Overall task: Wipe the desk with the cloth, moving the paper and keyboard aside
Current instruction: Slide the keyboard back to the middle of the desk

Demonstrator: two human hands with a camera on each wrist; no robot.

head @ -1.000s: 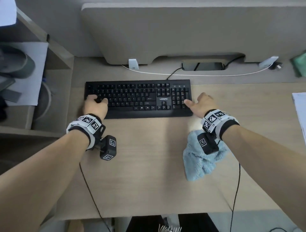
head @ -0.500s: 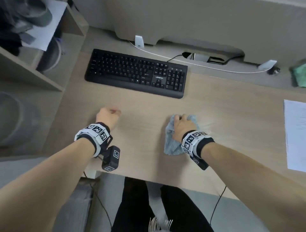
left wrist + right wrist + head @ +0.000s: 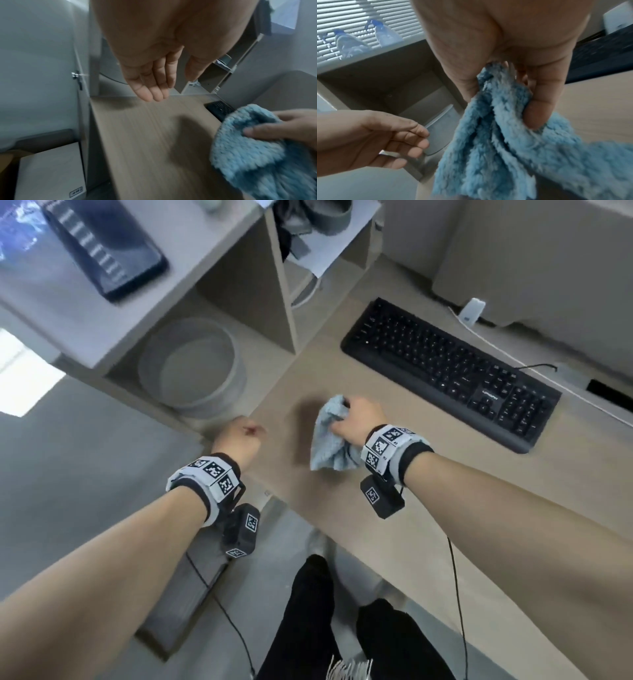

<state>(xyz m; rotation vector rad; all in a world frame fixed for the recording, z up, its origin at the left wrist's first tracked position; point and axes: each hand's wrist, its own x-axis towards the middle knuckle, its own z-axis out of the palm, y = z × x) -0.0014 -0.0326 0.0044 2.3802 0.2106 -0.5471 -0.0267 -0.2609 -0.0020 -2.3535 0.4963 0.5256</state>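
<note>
Right now the right hand (image 3: 356,419) has its fingers (image 3: 541,108) curled round a fluffy blue cloth (image 3: 330,440), bunched in the grip and hanging down toward the worktop (image 3: 394,508) near its left edge; whether the lower folds touch the wood cannot be told. Beside it, the left hand (image 3: 239,440) hovers at the worktop's left edge, holding nothing, its fingers (image 3: 154,86) relaxed and only slightly bent, thumb apart from them. Further back, the black keyboard (image 3: 452,371) lies flat toward the rear edge, well apart from the cloth, with a white cable (image 3: 493,344) running behind it. Beyond the left edge stands a set of shelves (image 3: 284,285), and a round grey bin (image 3: 191,364) sits in its lower compartment.
</note>
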